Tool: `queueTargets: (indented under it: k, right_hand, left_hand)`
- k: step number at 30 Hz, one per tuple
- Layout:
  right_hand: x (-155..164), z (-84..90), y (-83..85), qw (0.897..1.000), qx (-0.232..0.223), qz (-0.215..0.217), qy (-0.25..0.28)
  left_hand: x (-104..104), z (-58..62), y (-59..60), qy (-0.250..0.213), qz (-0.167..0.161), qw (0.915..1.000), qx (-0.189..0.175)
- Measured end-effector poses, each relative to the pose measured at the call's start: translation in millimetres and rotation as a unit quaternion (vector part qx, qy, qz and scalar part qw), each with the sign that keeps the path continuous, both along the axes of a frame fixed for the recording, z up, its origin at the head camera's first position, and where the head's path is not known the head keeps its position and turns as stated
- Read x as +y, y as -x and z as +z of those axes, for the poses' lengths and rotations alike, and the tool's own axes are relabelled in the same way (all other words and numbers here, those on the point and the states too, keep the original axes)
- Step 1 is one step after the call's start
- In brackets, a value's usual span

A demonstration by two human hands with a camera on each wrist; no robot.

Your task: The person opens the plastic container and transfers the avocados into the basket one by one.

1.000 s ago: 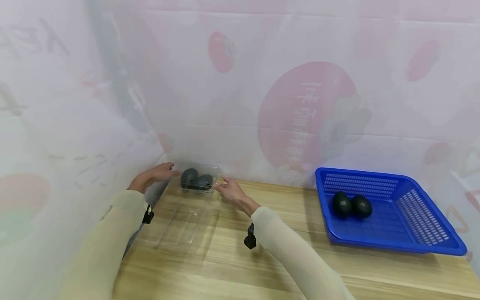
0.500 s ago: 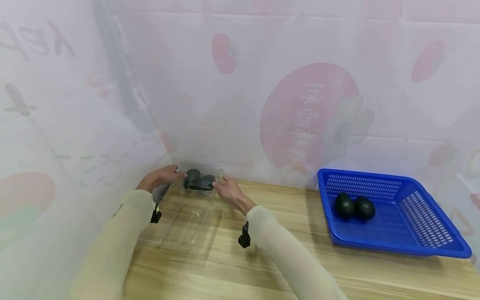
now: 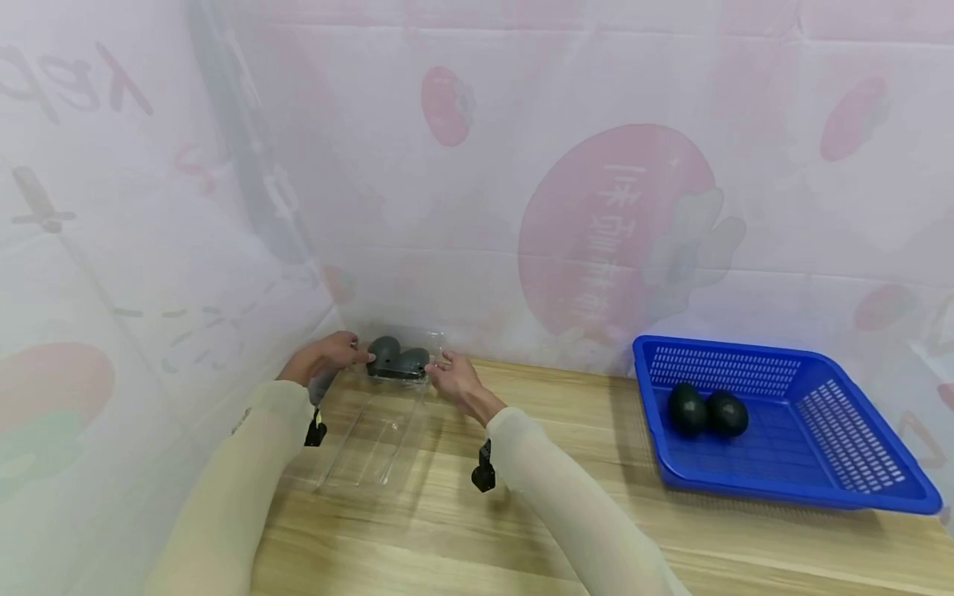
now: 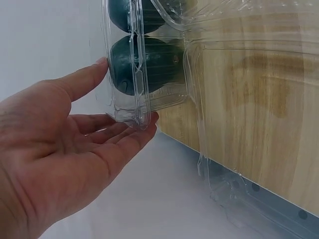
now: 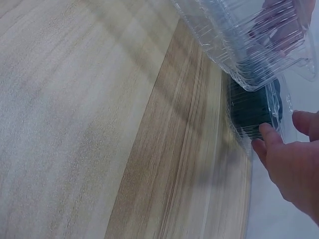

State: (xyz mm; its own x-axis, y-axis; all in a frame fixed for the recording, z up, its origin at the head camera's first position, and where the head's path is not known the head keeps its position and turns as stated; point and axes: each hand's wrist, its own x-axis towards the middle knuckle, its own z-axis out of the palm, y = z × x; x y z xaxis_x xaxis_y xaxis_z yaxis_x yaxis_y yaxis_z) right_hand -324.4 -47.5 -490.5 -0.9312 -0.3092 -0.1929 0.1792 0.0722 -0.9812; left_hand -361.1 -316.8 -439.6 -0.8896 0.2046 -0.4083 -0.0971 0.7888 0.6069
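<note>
Clear plastic makes up the clamshell box (image 4: 172,97), and from my far-off seat I see it between the two hands. Inside the box, two dark green avocados (image 3: 411,362) sit side by side, in a row running from hand to hand. The left hand (image 3: 334,350) touches the box's left end, its fingers long and loose — no tight grip that I can see. The right hand (image 3: 456,382) has fingertips on the box's right end, thumb apart. So neither is nearer. The lid (image 3: 373,439) spreads toward the person's side of the box — the blue basket (image 3: 745,487) is well off to its right.
</note>
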Motion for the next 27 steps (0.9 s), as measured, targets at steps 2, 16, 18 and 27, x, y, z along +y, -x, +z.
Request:
queueTargets:
  k: [2,16,18,27]
  right_hand:
    - [0,-0.2,0.2,1.0,-0.001,-0.008,0.005]
    - [15,1.9,3.5,1.0,0.006,-0.015,-0.001]
    - [20,4.1,5.0,1.0,0.013,-0.012,-0.01]
    - [41,12.1,9.8,0.998,0.03,-0.013,-0.049]
  left_hand:
    - [0,0.3,-0.5,-0.001,0.0,1.0,0.003]
    - [10,2.4,-2.0,-0.028,-0.003,0.9996,0.006]
    - [13,1.9,-1.4,-0.037,-0.001,0.9993,0.007]
    - [31,4.5,-3.5,-0.063,0.008,0.9978,0.017]
